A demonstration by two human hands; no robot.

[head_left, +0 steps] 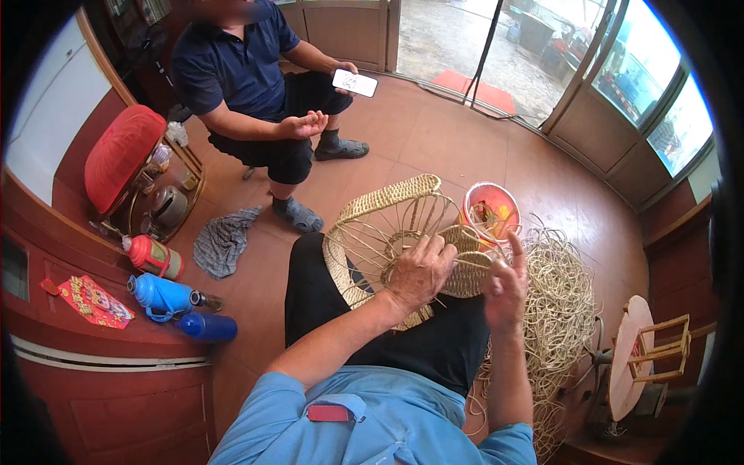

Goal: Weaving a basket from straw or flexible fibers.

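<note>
Both forearms come in from 6 o'clock. Left hand (pixel 418 271) is curled, knuckles up, fingers bent in a grip. Right hand (pixel 508 283) sits at its 3 o'clock, fingers pointing up toward 12, loosely spread.

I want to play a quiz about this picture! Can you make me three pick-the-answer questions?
1. Where is the basket?
A. on the person's lap
B. on the shelf
C. by the door

2. What colour is the bucket?
A. green
B. orange-red
C. black

3. What is the left hand doing?
A. hanging free
B. holding a flask
C. gripping the basket's ribs

Answers:
1 A, it rests over the dark trousers.
2 B, its rim and wall are orange-red.
3 C, its fingers curl round the ribs, while the right hand is raised beside the basket with a finger up.
</note>
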